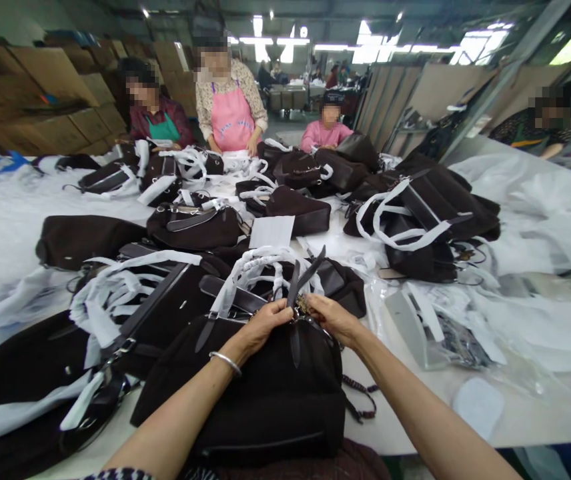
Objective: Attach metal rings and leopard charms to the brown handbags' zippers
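A dark brown handbag (pixel 265 400) lies in front of me, its handles (pixel 260 263) wrapped in white paper. At its top, my left hand (pixel 263 327) is closed, thumb and fingers pinching a dark leather strap (pixel 294 287). My right hand (pixel 334 320) is closed just beside it, fingertips on a small brownish-gold piece (pixel 303 305) whose kind I cannot make out. A leather tab (pixel 295 343) hangs down the bag's front between the hands. By the bag's right side, a braided dark cord (pixel 363 397) lies on the table.
More dark handbags with wrapped handles (pixel 420 207) cover the table (pixel 400 407). A grey box (pixel 415 327) with plastic-wrapped pieces stands at right, near a white oval pad (pixel 478 403). Plastic sheeting (pixel 540 193) lies at both sides. Several co-workers stand or sit across the table.
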Available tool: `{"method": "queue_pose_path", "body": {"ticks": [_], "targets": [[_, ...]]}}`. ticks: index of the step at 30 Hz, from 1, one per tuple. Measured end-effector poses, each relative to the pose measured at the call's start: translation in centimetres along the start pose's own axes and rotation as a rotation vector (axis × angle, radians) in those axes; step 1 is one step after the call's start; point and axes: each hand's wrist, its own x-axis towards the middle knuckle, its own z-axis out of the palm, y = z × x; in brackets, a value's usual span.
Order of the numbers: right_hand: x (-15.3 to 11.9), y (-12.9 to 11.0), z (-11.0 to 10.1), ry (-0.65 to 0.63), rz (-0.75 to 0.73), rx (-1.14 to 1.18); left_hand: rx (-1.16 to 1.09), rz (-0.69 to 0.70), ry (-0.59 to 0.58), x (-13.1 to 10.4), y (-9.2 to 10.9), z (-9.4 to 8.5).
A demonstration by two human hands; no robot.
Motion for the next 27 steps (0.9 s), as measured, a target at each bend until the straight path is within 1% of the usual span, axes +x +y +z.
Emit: {"method": "queue_pose_path", "body": {"ticks": [2,4,5,8,11,12,14,15,16,17,18,19,21,24,25,27], "targets": [[0.5,-0.3,0.8,-0.009,-0.046,0.038,-0.014,0.027,0.035,0.3,0.0,0.2],[0.9,-0.7,1.3,0.031,-0.093,0.052,-0.017,0.040,0.093,0.6,-0.2,0.4],[1.1,-0.9,1.4,0.074,-0.121,0.052,-0.014,0.044,0.127,0.7,-0.4,0.5],[1.0,-1.7,1.4,0.262,-0.236,0.033,-0.010,0.056,0.213,0.7,-0.8,0.4],[-0.9,-2.5,1.6,0.400,-0.355,-0.030,-0.011,0.053,0.239,0.5,-0.7,0.2],[-2.0,-2.6,1.9,0.425,-0.423,-0.105,-0.013,0.051,0.235,0.5,-0.5,0.1],[-4.6,-2.7,2.6,0.434,-0.620,-0.347,-0.020,0.046,0.214,0.3,-0.1,-0.1],[-5.9,-2.6,3.1,0.402,-0.732,-0.491,-0.023,0.043,0.201,0.2,0.0,-0.2],[-7.3,-2.5,3.6,0.331,-0.837,-0.628,-0.026,0.039,0.189,0.1,0.2,-0.2],[-8.5,-2.4,4.1,0.231,-0.915,-0.743,-0.028,0.034,0.182,0.0,0.3,-0.3],[-9.6,-2.3,4.6,0.121,-0.961,-0.834,-0.027,0.027,0.177,-0.1,0.3,-0.4],[-10.5,-2.3,5.1,0.017,-0.976,-0.904,-0.023,0.020,0.175,-0.2,0.3,-0.5],[-11.8,-2.4,5.7,-0.156,-0.916,-0.995,-0.006,0.010,0.170,-0.3,0.2,-0.7],[-12.6,-2.1,6.4,-0.365,-0.762,-1.000,0.026,0.008,0.155,-0.4,-0.1,-1.2],[-12.8,-1.9,6.7,-0.423,-0.749,-0.984,0.033,0.005,0.149,-0.5,-0.2,-1.4],[-13.1,-1.4,7.1,-0.480,-0.798,-0.953,0.044,-0.007,0.131,-0.7,-0.2,-1.6]]}}
